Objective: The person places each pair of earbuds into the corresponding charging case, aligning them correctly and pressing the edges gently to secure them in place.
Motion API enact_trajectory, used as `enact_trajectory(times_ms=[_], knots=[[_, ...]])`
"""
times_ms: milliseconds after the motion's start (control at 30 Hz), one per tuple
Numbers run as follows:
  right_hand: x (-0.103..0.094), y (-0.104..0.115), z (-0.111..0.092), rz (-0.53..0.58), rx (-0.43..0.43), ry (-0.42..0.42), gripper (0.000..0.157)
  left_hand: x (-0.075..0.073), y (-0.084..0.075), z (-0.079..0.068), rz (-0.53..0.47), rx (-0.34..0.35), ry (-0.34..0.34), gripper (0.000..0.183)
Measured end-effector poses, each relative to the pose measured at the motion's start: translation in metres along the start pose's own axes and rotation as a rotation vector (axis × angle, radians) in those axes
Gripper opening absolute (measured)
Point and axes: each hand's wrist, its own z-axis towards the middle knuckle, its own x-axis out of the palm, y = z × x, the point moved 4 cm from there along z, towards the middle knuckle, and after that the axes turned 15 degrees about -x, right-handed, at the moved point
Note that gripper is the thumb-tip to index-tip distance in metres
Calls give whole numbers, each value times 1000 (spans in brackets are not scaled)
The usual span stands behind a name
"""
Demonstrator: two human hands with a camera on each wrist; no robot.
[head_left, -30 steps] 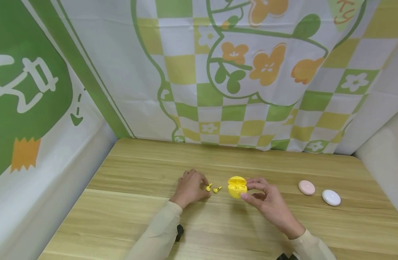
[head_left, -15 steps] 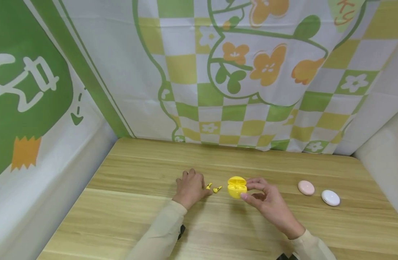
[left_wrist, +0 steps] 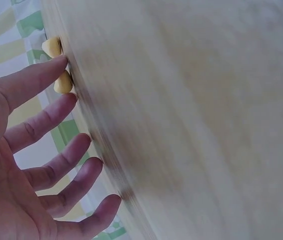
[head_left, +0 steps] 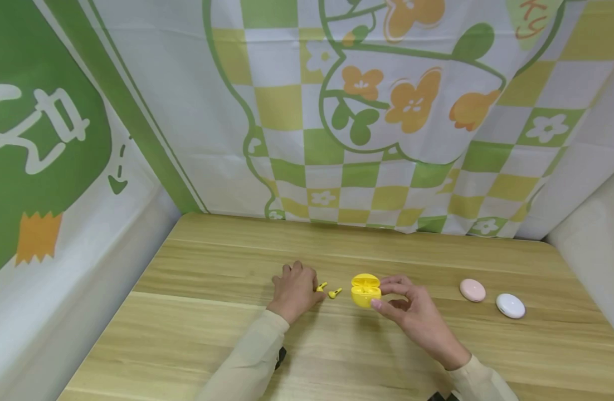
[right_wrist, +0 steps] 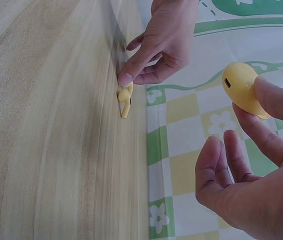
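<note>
My right hand (head_left: 418, 316) holds a yellow earbud case (head_left: 365, 299) above the table, thumb in front and fingers behind. The case's lid is up and its inner slots face me; the right wrist view shows a small dark port on the case's underside. Two yellow earbuds lie on the wood to its left. Around the left one, an earbud (left_wrist: 63, 83), the thumb and index finger of my left hand (head_left: 294, 292) close in a pinch, with the other fingertips spread on the tabletop. The second earbud (head_left: 335, 293) lies just right of the thumb.
A pink round case (head_left: 472, 290) and a white round case (head_left: 511, 306) lie on the right of the wooden table (head_left: 196, 328). A patterned cloth (head_left: 282, 111) hangs behind the table's back edge, and another covers the left side.
My left hand has shifted slightly, bringing the thumb and index finger in on the left earbud. My right hand holds the case nearly still, tilted a little more toward me now.
</note>
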Motion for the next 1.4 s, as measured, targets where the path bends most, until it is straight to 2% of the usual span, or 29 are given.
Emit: enact_trajectory(times_ms=[500, 833, 1000, 1233, 1400], knots=[[0, 1, -2, 3, 3, -2, 22, -3, 0, -4, 13, -32, 32, 25], [1, 1, -2, 7, 13, 4, 20, -13, 4, -12, 11, -61, 46, 17], [2, 1, -2, 12, 7, 6, 20, -22, 1, -17, -9, -27, 17, 12], [4, -1, -1, 0, 20, 7, 19, -39, -11, -27, -37, 28, -53, 16], [5, -3, 1, -12, 24, 8, 19, -52, -21, -37, -48, 100, -115, 18]])
